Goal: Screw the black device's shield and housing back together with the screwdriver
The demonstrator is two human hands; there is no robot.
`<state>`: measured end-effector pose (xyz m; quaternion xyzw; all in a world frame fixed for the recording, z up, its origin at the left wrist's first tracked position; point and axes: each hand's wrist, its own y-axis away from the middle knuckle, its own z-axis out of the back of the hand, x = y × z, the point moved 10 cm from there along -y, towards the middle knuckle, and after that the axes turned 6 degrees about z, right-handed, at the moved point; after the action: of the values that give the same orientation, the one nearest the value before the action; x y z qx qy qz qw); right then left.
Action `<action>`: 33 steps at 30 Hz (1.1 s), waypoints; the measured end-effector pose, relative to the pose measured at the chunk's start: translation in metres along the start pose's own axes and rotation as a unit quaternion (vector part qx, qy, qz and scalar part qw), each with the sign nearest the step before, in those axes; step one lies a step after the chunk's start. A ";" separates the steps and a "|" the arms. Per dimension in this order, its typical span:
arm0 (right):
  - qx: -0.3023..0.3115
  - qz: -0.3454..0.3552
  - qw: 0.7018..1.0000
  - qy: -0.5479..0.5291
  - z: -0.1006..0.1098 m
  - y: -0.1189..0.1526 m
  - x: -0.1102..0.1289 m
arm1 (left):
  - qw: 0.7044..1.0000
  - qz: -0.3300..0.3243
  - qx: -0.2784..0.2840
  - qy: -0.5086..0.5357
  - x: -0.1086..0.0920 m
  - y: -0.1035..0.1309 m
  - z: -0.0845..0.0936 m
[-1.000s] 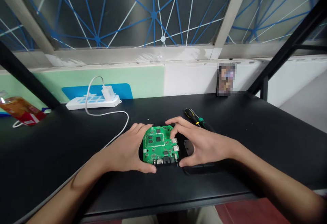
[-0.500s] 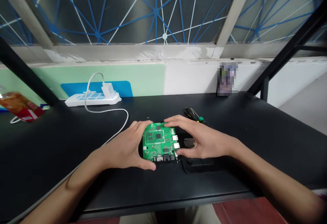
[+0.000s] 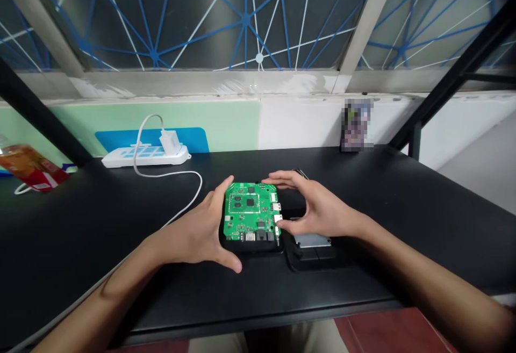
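A green circuit board [image 3: 245, 221] with metal ports along its right and front edges sits tilted over a black plastic casing [image 3: 253, 247], whose front rim shows below it. My right hand [image 3: 314, 208] grips the board's right side, thumb at the ports and fingers at the far corner. Around the left side is my left hand [image 3: 197, 229], fingers spread wide; its fingertips reach the far left corner and its thumb lies off the board, in front of the casing. Partly beneath my right hand lies a black cover [image 3: 316, 259] with a silver metal plate [image 3: 312, 240].
A screwdriver [image 3: 300, 173] is mostly hidden behind my right hand. At the back left stands a white power strip [image 3: 145, 156] with a charger [image 3: 170, 142]; its white cable [image 3: 181, 210] runs beside my left arm. A pixelated object [image 3: 357, 125] leans on the wall.
The circuit board has shifted away from me and up, baring the casing's front rim. My right hand moved with it. My left thumb has come off the board's front edge.
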<state>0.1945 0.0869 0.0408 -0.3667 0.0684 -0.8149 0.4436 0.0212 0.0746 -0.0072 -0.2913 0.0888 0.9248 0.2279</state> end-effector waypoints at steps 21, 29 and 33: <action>-0.117 -0.001 0.993 0.001 0.026 -0.002 -0.011 | 0.994 -0.071 -0.083 -0.005 -0.015 -0.001 0.017; -0.090 0.027 0.995 0.012 0.020 -0.003 -0.003 | 0.984 -0.093 -0.148 -0.019 -0.019 -0.001 0.029; -0.081 0.046 0.995 0.020 0.017 -0.002 0.001 | 0.979 -0.118 -0.158 -0.043 -0.026 0.001 0.031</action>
<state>0.2037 0.0911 0.0549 -0.3810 0.1596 -0.7930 0.4477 0.0242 0.0738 0.0336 -0.2920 -0.1032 0.9055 0.2903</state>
